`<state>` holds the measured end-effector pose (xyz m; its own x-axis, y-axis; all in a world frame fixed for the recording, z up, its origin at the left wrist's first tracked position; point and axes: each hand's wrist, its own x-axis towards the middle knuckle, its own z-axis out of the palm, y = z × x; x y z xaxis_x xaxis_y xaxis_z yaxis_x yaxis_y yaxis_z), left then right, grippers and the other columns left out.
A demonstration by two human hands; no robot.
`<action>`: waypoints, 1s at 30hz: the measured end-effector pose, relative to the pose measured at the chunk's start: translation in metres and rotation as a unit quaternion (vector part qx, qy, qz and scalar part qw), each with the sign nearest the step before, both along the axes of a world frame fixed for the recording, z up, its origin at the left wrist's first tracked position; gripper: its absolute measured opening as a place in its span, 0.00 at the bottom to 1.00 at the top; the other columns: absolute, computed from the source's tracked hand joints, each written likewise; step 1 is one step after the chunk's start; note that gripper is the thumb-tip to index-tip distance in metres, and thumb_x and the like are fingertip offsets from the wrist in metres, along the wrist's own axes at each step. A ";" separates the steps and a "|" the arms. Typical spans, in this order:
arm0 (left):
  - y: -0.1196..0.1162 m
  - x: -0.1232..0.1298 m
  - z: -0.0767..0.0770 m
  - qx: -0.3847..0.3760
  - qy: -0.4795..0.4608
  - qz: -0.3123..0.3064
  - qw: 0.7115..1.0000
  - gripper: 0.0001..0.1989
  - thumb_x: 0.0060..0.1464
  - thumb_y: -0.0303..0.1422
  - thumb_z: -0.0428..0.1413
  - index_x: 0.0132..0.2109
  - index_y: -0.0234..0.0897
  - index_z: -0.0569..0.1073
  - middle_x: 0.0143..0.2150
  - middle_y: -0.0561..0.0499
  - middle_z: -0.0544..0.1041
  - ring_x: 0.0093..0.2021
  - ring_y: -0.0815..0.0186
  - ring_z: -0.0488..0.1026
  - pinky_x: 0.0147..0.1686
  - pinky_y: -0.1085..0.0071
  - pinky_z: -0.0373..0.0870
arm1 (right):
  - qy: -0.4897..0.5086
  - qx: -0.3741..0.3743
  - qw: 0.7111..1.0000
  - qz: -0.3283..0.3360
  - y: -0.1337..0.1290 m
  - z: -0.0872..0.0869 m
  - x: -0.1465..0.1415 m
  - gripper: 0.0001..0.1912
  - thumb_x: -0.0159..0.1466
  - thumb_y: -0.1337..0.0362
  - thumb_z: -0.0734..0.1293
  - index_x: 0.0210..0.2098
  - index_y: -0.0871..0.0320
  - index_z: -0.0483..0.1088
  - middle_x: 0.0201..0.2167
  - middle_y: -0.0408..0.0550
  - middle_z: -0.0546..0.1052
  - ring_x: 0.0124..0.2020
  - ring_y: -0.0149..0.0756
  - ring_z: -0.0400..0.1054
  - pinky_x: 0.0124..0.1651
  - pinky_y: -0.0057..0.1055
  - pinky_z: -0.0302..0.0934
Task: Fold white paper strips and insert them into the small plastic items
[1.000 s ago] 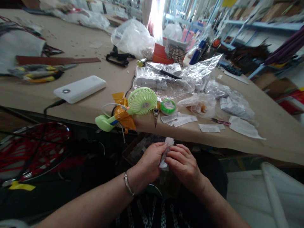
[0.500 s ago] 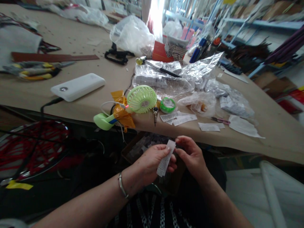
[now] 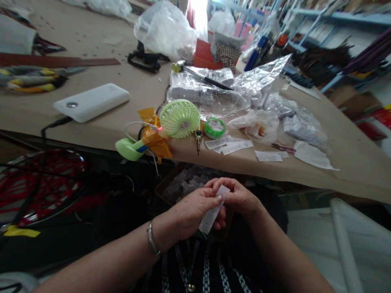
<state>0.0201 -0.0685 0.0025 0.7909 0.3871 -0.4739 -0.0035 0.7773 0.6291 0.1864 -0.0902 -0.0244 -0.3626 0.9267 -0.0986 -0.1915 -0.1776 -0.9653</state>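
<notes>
A small stack of white printed labels [image 3: 210,216] is held over my lap, below the table's front edge. My left hand [image 3: 195,209] grips it with the thumb on top and fingers beneath. The fingers of my right hand [image 3: 240,198] pinch the upper end of the labels, close against my left fingertips. On the table edge above lie more printed strips [image 3: 237,146], with another strip [image 3: 270,156] to their right. Small pink-handled scissors [image 3: 285,148] and a white sheet [image 3: 314,155] lie beside that strip.
A green fan [image 3: 180,119], a soldering iron [image 3: 198,142] and a green tape roll [image 3: 214,127] line the front edge. A white power bank [image 3: 93,102] is at left. Plastic packets [image 3: 210,95] lie behind. A box of scraps [image 3: 186,179] sits below the table.
My right hand has moved left and closed its fingers on the upper end of the labels. The view has shifted slightly, so the table items appear a little higher.
</notes>
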 end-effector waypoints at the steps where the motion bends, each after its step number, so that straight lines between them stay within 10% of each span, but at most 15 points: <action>1: 0.000 0.000 0.000 -0.001 -0.001 0.002 1.000 0.11 0.53 0.36 0.53 0.31 0.31 0.70 0.22 0.50 0.70 0.19 0.72 0.67 0.19 0.77 0.63 | -0.016 0.004 1.000 -0.008 -0.001 0.002 0.000 0.19 0.54 0.53 0.70 0.38 0.59 0.69 0.46 0.53 0.72 0.43 0.39 0.70 0.46 0.38 0.65; 7: 0.004 -0.001 0.000 -0.012 -0.001 0.064 0.998 0.08 0.53 0.36 0.54 0.33 0.34 0.68 0.23 0.53 0.69 0.20 0.72 0.68 0.19 0.78 0.62 | -0.268 0.164 0.934 -0.172 -0.009 0.021 -0.005 0.19 0.60 0.59 0.66 0.50 0.54 0.66 0.46 0.50 0.72 0.46 0.37 0.68 0.50 0.36 0.62; 16: 0.007 0.000 -0.002 0.004 0.019 0.096 0.995 0.07 0.51 0.33 0.55 0.34 0.32 0.70 0.22 0.53 0.69 0.20 0.72 0.68 0.19 0.78 0.62 | -0.462 0.287 0.820 -0.178 -0.013 0.021 -0.017 0.16 0.63 0.62 0.62 0.50 0.56 0.67 0.47 0.54 0.70 0.49 0.41 0.65 0.51 0.38 0.63; 24: 0.009 -0.004 -0.008 0.006 0.006 0.099 0.995 0.06 0.52 0.32 0.53 0.33 0.32 0.69 0.23 0.53 0.69 0.20 0.74 0.67 0.19 0.78 0.62 | -0.427 0.239 0.854 -0.174 -0.014 0.021 -0.025 0.18 0.62 0.63 0.62 0.51 0.56 0.65 0.47 0.52 0.71 0.49 0.40 0.65 0.53 0.38 0.59; 30: 0.009 -0.008 -0.005 0.054 0.024 0.125 0.990 0.10 0.54 0.37 0.51 0.33 0.32 0.68 0.23 0.54 0.68 0.20 0.73 0.67 0.20 0.78 0.61 | -0.209 0.048 0.949 -0.233 -0.004 0.018 -0.029 0.10 0.60 0.58 0.65 0.39 0.57 0.68 0.32 0.45 0.74 0.32 0.32 0.68 0.38 0.28 0.63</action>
<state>0.0123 -0.0597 -0.0021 0.6418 0.6189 -0.4529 -0.1558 0.6835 0.7132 0.1570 -0.0941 -0.0062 0.1398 0.9889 -0.0506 0.1752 -0.0750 -0.9817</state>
